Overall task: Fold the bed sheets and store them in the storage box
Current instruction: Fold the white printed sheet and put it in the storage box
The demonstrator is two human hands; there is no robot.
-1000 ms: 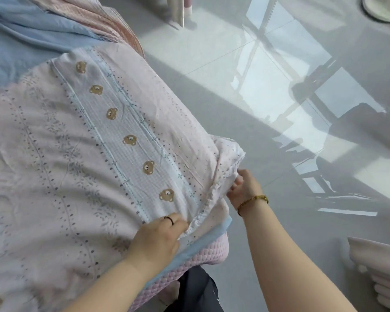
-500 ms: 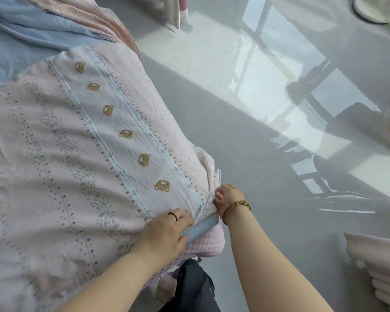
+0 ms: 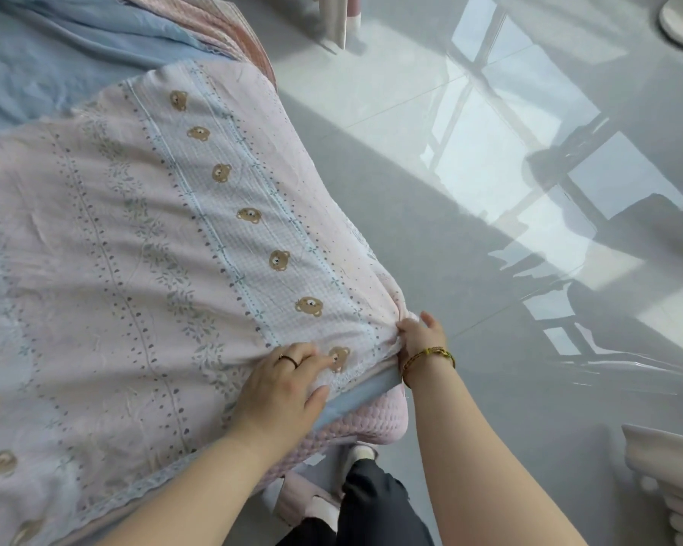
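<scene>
A pale pink bed sheet (image 3: 143, 238) with a row of brown bear faces and leaf stripes lies spread over the bed, filling the left of the head view. My left hand (image 3: 282, 388), with a dark ring, presses flat on the sheet's near corner beside a bear face. My right hand (image 3: 420, 336), with a gold bracelet on the wrist, pinches the sheet's bunched corner at the bed's edge. Under that corner show a blue sheet edge (image 3: 355, 396) and a pink quilted mattress pad (image 3: 367, 421). No storage box is in view.
A blue sheet (image 3: 56, 61) and a striped pink blanket (image 3: 221, 25) lie at the bed's far end. Glossy grey floor (image 3: 470, 230) runs along the right. Stacked pale pink folded fabric (image 3: 671, 486) sits at the lower right. My dark trouser leg (image 3: 375, 506) stands by the bed corner.
The raised sheet corner has been pulled down over the bed corner. My right hand moved in against the corner, and my left hand slid forward, flat onto the sheet.
</scene>
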